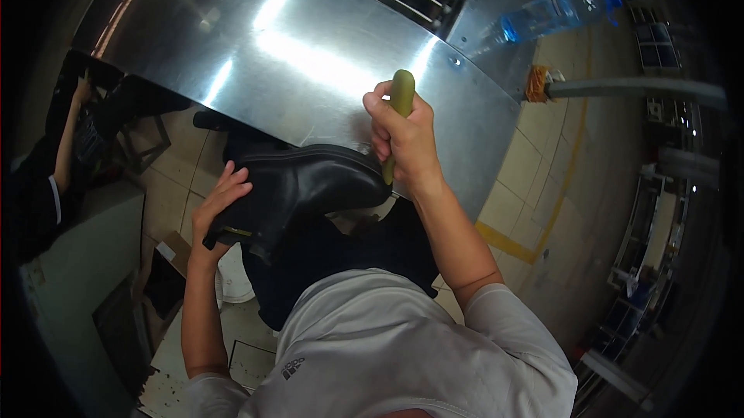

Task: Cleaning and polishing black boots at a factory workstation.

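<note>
At the far left, a second person (58, 162) in dark clothing sits or crouches on the tiled floor (167, 185), one arm raised. Detail there is poor and what that person handles cannot be told.

The left hand (218, 205) grasps the black boot (306, 185) at its heel and ankle end, fingers spread along the upper edge. The boot lies on its side against the lower edge of the steel table (310, 53), toe pointing right. A yellow tab (236, 231) shows at the ankle opening, just below the left hand.

The right hand (403, 143) is clenched around a yellow-green handle (401, 100), held roughly upright. The lower end of the tool meets the toe of the boot; its working tip is likely a brush or blade, but it is hidden behind the hand and the boot.

Further right, a blue plastic bottle (554, 15) lies on the table's far corner. A grey pipe (635, 88) with an orange-brown fitting (536, 83) runs beyond the table edge. Metal racks (659, 232) stand along the right wall.
</note>
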### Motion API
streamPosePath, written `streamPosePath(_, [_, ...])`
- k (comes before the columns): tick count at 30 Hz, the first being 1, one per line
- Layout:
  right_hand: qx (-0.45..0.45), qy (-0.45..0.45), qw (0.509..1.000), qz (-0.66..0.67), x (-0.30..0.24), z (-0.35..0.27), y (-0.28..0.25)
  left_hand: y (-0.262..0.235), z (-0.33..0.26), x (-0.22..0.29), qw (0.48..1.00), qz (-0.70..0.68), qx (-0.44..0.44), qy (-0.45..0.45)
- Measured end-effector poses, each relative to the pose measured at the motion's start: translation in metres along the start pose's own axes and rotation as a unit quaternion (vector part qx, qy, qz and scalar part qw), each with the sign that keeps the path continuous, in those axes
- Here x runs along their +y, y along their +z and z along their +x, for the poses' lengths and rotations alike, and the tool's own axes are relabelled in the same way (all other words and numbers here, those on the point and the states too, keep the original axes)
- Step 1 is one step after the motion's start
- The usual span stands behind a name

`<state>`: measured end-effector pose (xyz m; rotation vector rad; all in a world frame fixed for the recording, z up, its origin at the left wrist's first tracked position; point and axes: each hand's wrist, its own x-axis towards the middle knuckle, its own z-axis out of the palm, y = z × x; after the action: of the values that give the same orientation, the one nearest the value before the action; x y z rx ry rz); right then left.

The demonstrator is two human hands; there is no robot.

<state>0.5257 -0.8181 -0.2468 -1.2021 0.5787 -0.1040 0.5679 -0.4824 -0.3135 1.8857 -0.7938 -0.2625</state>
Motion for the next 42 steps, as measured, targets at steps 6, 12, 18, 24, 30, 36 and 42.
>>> streamPosePath(6, [-0.027, -0.008, 0.997, -0.068, 0.017, 0.013, 0.038, 0.000, -0.005, 0.002, 1.000, 0.015, 0.003, 0.017])
streamPosePath(12, [-0.023, -0.025, 0.998, -0.052, 0.022, 0.020, 0.056, -0.004, -0.009, 0.006, 0.999, 0.020, 0.000, 0.026])
streamPosePath(18, [0.058, -0.073, 0.993, 0.073, 0.021, 0.045, 0.017, -0.004, -0.015, 0.006, 1.000, -0.003, -0.012, 0.022])
streamPosePath(24, [0.106, -0.153, 0.976, 0.110, -0.003, 0.052, -0.038, 0.005, -0.026, -0.001, 0.999, 0.011, -0.007, 0.050])
streamPosePath(30, [0.154, -0.144, 0.968, 0.138, 0.006, 0.049, -0.073, 0.014, -0.026, 0.001, 0.998, 0.037, 0.006, 0.047])
streamPosePath(36, [0.161, -0.149, 0.963, 0.156, 0.019, 0.044, -0.090, 0.016, -0.020, -0.003, 0.997, 0.046, 0.017, 0.055])
streamPosePath(42, [0.145, -0.167, 0.971, 0.090, 0.039, 0.055, -0.080, -0.012, -0.031, 0.020, 0.996, 0.061, -0.035, 0.054])
